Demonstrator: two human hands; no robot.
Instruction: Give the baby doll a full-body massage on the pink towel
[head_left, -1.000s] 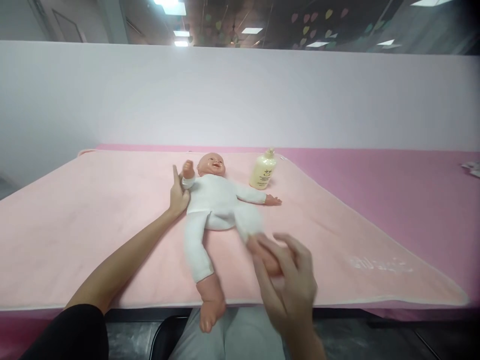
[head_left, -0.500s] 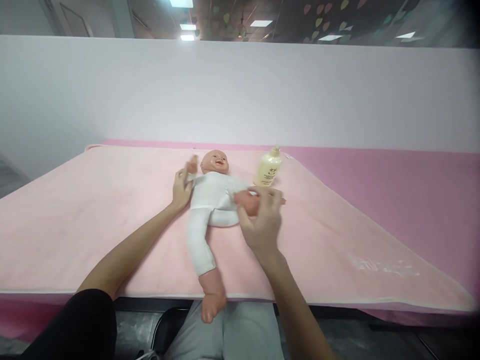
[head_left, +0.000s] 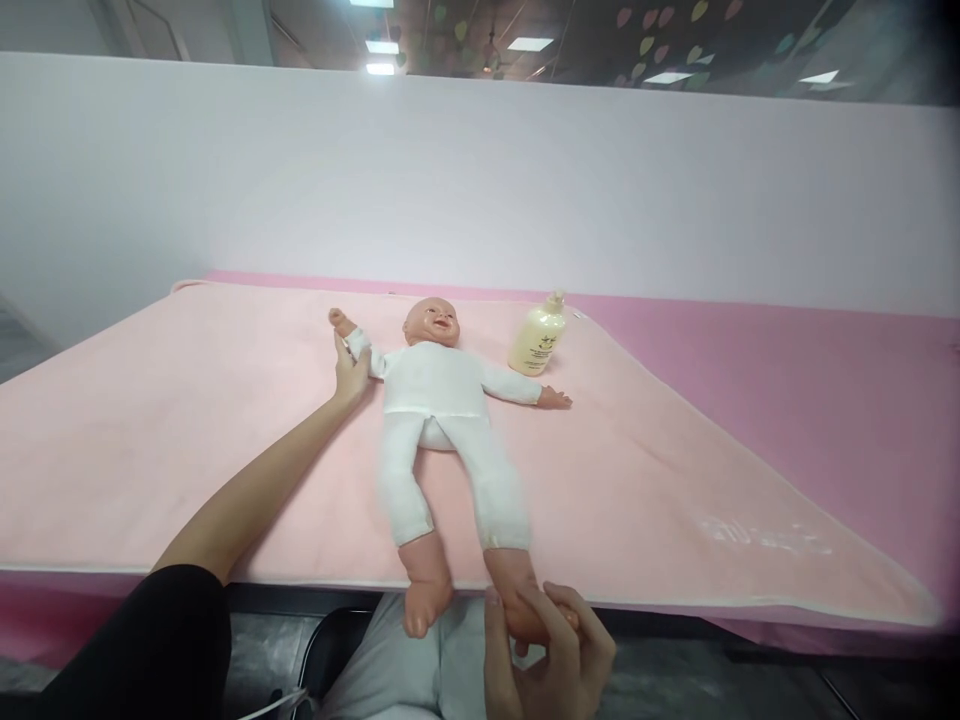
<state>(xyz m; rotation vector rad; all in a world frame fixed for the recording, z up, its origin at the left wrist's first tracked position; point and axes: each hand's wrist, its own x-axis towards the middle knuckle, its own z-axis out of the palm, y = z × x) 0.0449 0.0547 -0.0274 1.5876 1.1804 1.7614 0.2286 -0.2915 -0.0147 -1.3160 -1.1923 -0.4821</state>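
One doll (head_left: 439, 400) in white clothes lies face up on one pink blanket (head_left: 187, 420), both legs stretched toward the near edge. The left hand (head_left: 349, 370) grasps its outstretched arm near the wrist. The right hand (head_left: 544, 655) closes around one foot past the blanket's edge. One bottle (head_left: 535, 338) stands just beside the doll's other arm.

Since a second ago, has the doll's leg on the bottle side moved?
Yes. The right hand has drawn the doll's leg out straight, from up near the bottle toward the near edge of the pink blanket.
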